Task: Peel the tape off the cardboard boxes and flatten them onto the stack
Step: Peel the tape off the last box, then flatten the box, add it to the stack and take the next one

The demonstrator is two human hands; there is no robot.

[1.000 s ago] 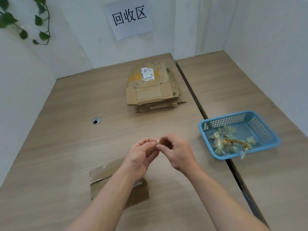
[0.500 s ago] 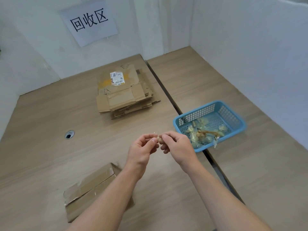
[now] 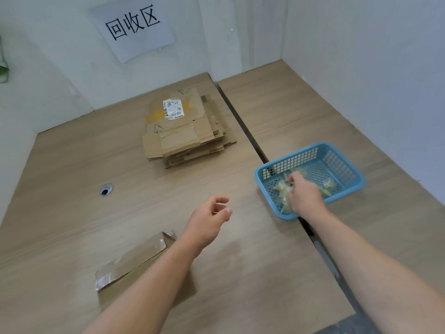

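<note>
1. Head view: your right hand (image 3: 304, 196) is down in the blue basket (image 3: 346, 162), fingers curled among the crumpled tape scraps (image 3: 281, 189). Whether it grips a wad or has let it go, I cannot tell from here.
2. Your left hand (image 3: 209, 219) hovers above the bench (image 3: 72, 201), loosely open, fingers slightly curled, holding nothing and touching nothing.
3. The flattened box (image 3: 134, 263) lies on the bench just beside your left forearm, near you, partly hidden under that arm. Shiny strips of tape (image 3: 103, 280) show at its left end and along the top flap.
4. The stack (image 3: 183, 133) of flattened cardboard sits well apart from it, at the far side of the bench near the wall.
5. Handling call: that cardboard looks light and stiff, so it should slide and lift easily. Pin it flat with one hand before you pull.
6. The tape looks thin, clingy and likely to tear. Pick at the lifted corner at the left end and draw it low along the flap.
7. Once clean, take the box by a long edge to carry it across to the stack.
</note>
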